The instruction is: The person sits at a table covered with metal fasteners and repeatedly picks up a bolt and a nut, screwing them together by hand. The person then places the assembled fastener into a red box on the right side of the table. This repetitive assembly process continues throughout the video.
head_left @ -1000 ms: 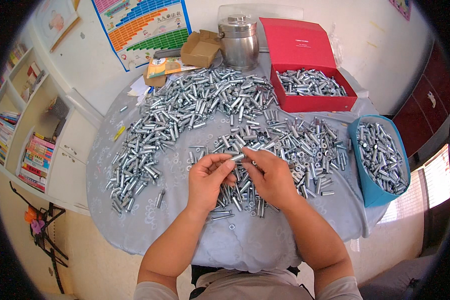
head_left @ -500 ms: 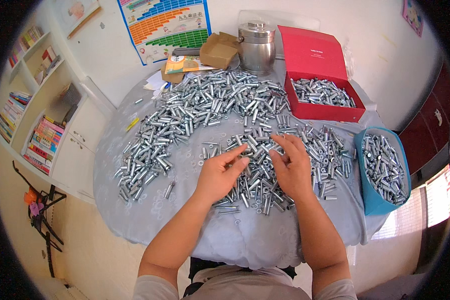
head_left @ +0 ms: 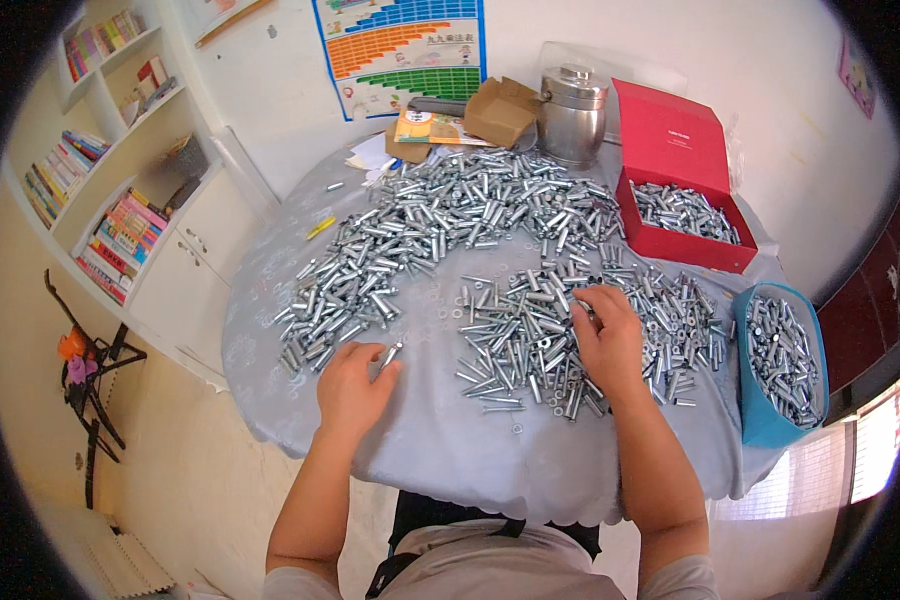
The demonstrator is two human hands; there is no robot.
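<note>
Bolts (head_left: 440, 215) cover most of the round table (head_left: 450, 450) w/ grey cloth, big pile far side, smaller pile (head_left: 515, 340) near center. Red box (head_left: 675, 150) and blue tub (head_left: 780, 365) at right, both w/ bolts inside. Steel pot (head_left: 572, 115) at back. Right hand (head_left: 610, 340) flat on smaller pile, fingers curled into it. Left hand (head_left: 355, 385) pinches one bolt (head_left: 392, 353) at pile edge.
</note>
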